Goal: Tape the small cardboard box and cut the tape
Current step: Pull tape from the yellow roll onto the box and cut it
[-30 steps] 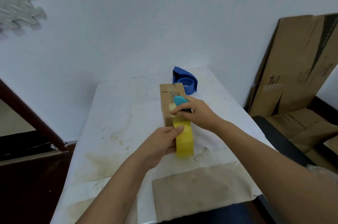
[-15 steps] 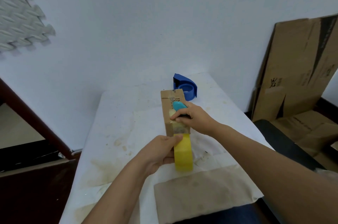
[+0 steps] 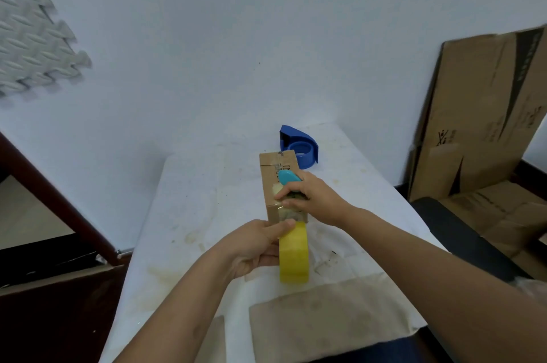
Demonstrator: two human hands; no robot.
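At the centre of the frame, my left hand (image 3: pixel 254 247) grips a yellow roll of packing tape (image 3: pixel 294 256), held on edge just below the near end of the small cardboard box (image 3: pixel 281 185), thumb lying along the top of the roll. My right hand (image 3: pixel 310 198) is closed around a teal-handled cutter (image 3: pixel 288 177), its handle pointing toward the upper part of the frame, fingers pressed down on the top face of the box. A glossy strip of tape (image 3: pixel 285 211) runs from the roll up onto the box's near end, under those fingers. I cannot make out the cutter's blade.

The box lies lengthwise on the stained white tabletop (image 3: pixel 207 199), slightly right of centre. Beyond its far end, touching or just beside it, stands a blue tape dispenser (image 3: pixel 299 146). A sheet of brown paper (image 3: pixel 328 315) covers the tabletop's near edge, at the lower centre. Flattened cardboard cartons (image 3: pixel 485 114) lean against the pale wall at the right of the frame, and a grey foam puzzle mat (image 3: pixel 32 46) hangs at the upper left.
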